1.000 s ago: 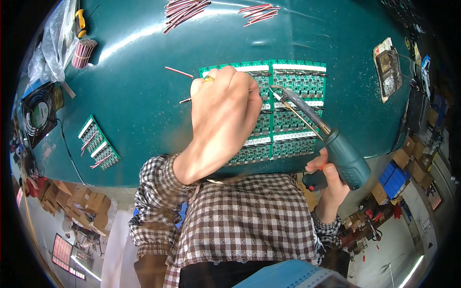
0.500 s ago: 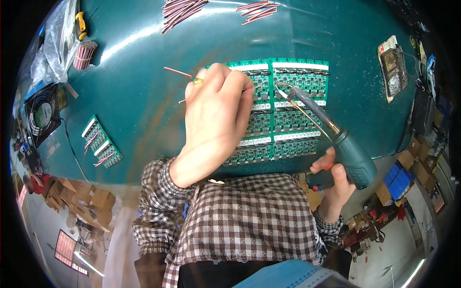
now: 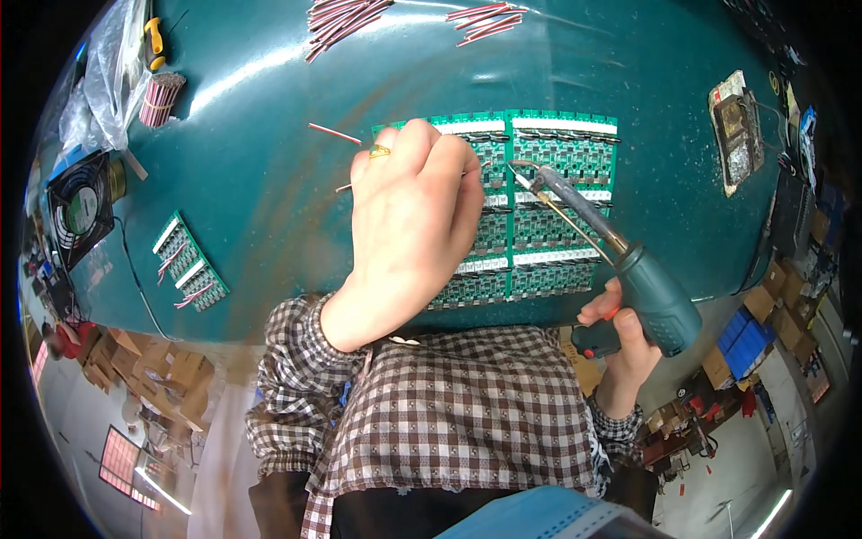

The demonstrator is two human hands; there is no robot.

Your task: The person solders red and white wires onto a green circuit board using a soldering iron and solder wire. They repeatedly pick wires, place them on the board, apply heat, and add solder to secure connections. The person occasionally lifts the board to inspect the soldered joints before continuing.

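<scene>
A green panel of circuit boards (image 3: pixel 561 225) lies in front of me, with white strips and rows of small dark parts. My left hand (image 3: pixel 404 211) rests over its left side, fingers pinched together. Thin red and white wire (image 3: pixel 334 133) sticks out past the knuckles on the left; the hand covers the gripped part. In my closed right hand (image 3: pixel 636 352) is a green soldering gun (image 3: pixel 663 301). Its tip and a thin feed tube point left, just over the panel's middle seam, close to my left fingertips. Whether the tip touches the board I cannot tell.
Bundles of red and white wires (image 3: pixel 346 22) lie at the far edge, another tied bundle (image 3: pixel 162 99) at far left. A smaller wired board (image 3: pixel 190 262) sits at left, near a black fan (image 3: pixel 79 211). A worn metal block (image 3: pixel 736 130) is at right.
The soldering gun has shifted slightly left, its tip nearer my left fingers. My left hand has edged a little to the right, still pinching.
</scene>
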